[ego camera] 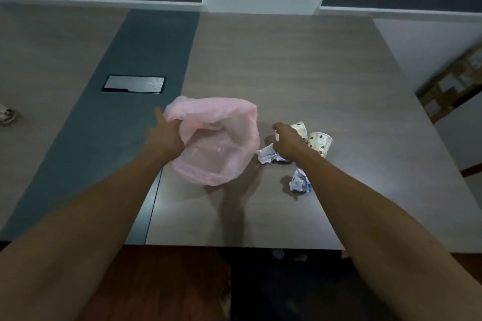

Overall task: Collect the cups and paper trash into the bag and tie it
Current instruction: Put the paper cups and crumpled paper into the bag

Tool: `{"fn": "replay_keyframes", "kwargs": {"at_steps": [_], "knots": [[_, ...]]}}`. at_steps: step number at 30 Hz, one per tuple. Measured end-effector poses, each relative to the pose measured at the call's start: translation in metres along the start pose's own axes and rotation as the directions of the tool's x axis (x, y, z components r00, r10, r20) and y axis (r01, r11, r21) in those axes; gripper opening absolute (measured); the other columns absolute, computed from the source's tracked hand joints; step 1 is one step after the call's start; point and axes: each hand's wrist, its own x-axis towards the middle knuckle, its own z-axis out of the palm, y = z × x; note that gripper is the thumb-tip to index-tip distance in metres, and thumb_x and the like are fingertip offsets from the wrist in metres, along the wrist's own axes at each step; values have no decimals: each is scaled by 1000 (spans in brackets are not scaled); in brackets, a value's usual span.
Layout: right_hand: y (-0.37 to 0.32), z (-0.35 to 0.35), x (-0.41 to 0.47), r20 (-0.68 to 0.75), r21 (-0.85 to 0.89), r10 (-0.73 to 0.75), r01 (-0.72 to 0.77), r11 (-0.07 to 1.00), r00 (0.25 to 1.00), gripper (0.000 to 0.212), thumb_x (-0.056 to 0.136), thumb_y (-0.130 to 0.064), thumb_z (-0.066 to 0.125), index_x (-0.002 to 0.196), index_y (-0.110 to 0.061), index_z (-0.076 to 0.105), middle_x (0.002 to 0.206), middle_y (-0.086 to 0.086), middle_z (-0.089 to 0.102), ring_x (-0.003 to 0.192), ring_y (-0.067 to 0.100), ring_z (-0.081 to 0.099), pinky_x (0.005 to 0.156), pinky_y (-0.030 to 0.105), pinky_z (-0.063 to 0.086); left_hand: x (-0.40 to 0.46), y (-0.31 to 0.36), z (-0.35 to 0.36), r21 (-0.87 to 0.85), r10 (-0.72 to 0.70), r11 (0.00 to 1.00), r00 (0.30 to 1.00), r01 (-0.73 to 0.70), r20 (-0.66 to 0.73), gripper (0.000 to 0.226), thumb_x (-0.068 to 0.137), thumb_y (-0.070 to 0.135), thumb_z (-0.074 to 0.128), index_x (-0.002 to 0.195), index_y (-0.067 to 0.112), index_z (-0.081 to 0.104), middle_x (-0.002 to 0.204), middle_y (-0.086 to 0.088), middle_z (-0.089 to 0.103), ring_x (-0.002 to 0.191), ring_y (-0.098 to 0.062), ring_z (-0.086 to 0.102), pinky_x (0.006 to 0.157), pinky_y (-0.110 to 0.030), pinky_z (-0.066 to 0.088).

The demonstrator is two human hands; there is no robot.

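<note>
A thin pink plastic bag point(219, 138) lies on the wooden table point(287, 60) with its mouth open toward me. My left hand point(164, 135) grips the bag's left rim. To the right of the bag, my right hand point(287, 142) curls over the trash pile, and a white edge, apparently a cup's rim, shows between its thumb and fingers. Two dotted paper cups point(300, 128) point(320, 142) lie on their sides just beyond the hand. One crumpled paper ball point(266, 156) sits under the wrist, and another point(300, 180) lies nearer to me.
A metal cable hatch point(134, 83) is set into the table's dark centre strip. A pale object point(6, 114) sits at the far left edge. A wooden frame point(453, 78) stands off the table's right side. The table's near edge runs below my forearms.
</note>
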Motion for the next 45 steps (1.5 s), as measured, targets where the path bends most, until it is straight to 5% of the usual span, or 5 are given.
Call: {"fn": "replay_keyframes", "kwargs": {"at_steps": [9, 16, 26, 32, 45], "knots": [[14, 39, -7, -125, -192, -35, 11, 981, 992, 12, 86, -19, 55, 96, -18, 61, 104, 12, 67, 88, 35, 65, 71, 38, 52, 8, 6, -4, 220, 304, 938, 942, -270, -141, 52, 91, 16, 60, 138, 35, 45, 166, 2, 3, 90, -43, 62, 75, -46, 47], [-32, 4, -7, -341, 461, 93, 80, 884, 936, 26, 79, -18, 64, 61, -15, 45, 55, -6, 44, 52, 11, 38, 51, 29, 30, 26, 14, -8, 76, 265, 962, 963, -261, -47, 79, 88, 7, 56, 154, 39, 27, 163, -2, 20, 100, -51, 60, 90, -54, 53], [-64, 47, 2, 53, 652, 145, -144, 744, 988, 39, 90, -33, 70, 111, -1, 62, 100, 13, 72, 66, 24, 75, 58, 39, 60, 17, 47, 4, -66, 238, 968, 970, -241, -47, 89, 85, 17, 70, 158, 36, 22, 162, -6, 25, 117, -46, 57, 99, -50, 48], [-5, 20, 4, -346, 427, 397, -234, 874, 850, 36, 98, -22, 54, 131, -10, 50, 132, 13, 54, 110, 36, 61, 89, 40, 47, 15, 60, 13, -15, 276, 961, 957, -278, -85, 79, 84, 37, 69, 152, 39, 27, 155, -8, 26, 106, -48, 61, 93, -52, 51], [34, -2, 31, -343, 543, 519, -286, 790, 783, 25, 90, -13, 51, 108, -1, 65, 112, 19, 69, 104, 38, 64, 85, 36, 49, 17, 77, 1, 220, 333, 929, 932, -297, -144, 82, 91, 5, 50, 157, 38, 14, 168, 4, 12, 88, -43, 65, 78, -46, 53]]}}
